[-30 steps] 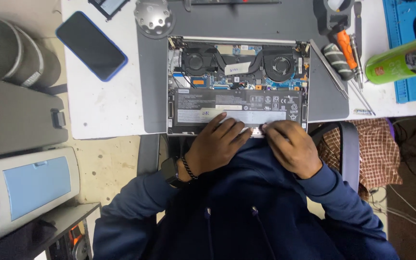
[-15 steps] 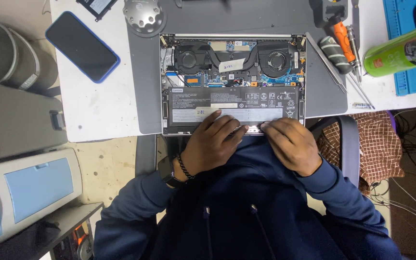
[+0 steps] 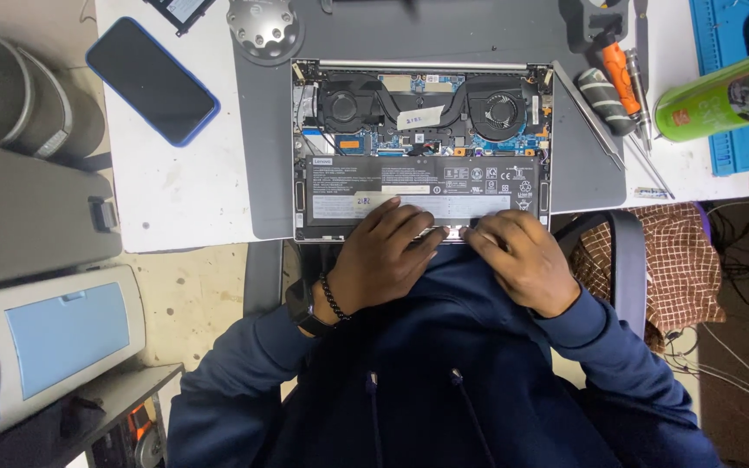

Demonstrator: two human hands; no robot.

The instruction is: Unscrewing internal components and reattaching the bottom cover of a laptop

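Laptop: opened up, bottom cover off, lies on grey mat at near edge of desk, right in front of person.
Battery: long black pack, fills near half of laptop; fans + board beyond it.
Left hand: palm down on near edge of laptop, fingers loosely spread, tips on battery's near strip. Not pinching anything as far as visible. Bead bracelet + watch at wrist.
Right hand: knuckles up, fingers curled together at near edge of laptop, just right of left hand, almost touching it. Whether it grips smth: cannot tell, tips hidden.
Phone: dark, blue case, flat on desk, left of mat, well apart from hands.
Round metal disc: far-left corner of mat.
Screwdrivers: orange-handled + black-handled, right of laptop on mat edge.
Green can: lying on side, far right of desk.
Blue mat: under/behind can.
Grey machines: left of desk, lower down.
Checked cloth: right of person, below desk edge.
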